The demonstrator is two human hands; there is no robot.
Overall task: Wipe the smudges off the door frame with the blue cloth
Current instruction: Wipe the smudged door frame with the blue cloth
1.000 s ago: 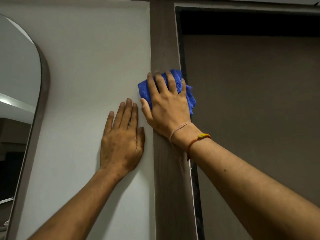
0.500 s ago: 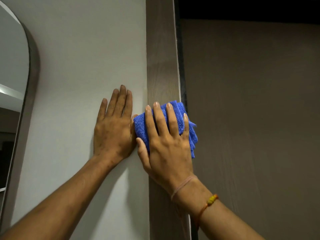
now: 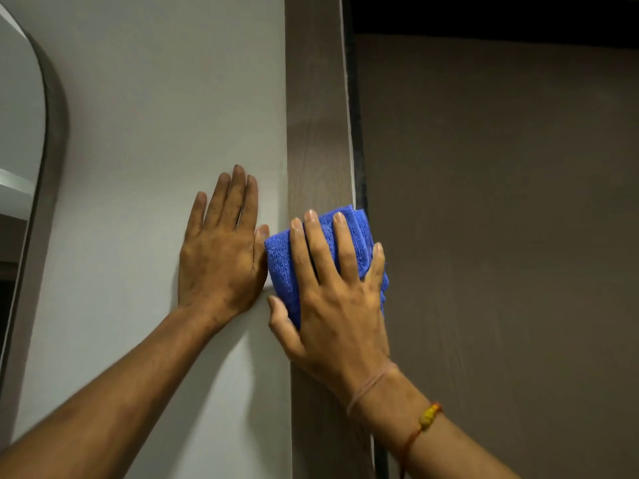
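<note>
A brown wood-grain door frame (image 3: 316, 115) runs vertically through the middle of the view. My right hand (image 3: 337, 302) lies flat on a folded blue cloth (image 3: 281, 267) and presses it against the frame, fingers spread over it. The cloth covers the frame's full width and sticks out past both edges. My left hand (image 3: 219, 250) rests flat on the white wall (image 3: 166, 98) just left of the frame, fingers together, its thumb touching the cloth's edge. No smudges can be made out on the frame.
A brown door (image 3: 501, 236) fills the right side, with a dark gap (image 3: 356, 133) between it and the frame. A mirror with a rounded dark rim (image 3: 52, 150) hangs at the left edge.
My right hand has slid the cloth down the frame, from above the left hand to level with it. The view has tilted with it, so the frame's top is out of sight. The left hand stays on the wall.
</note>
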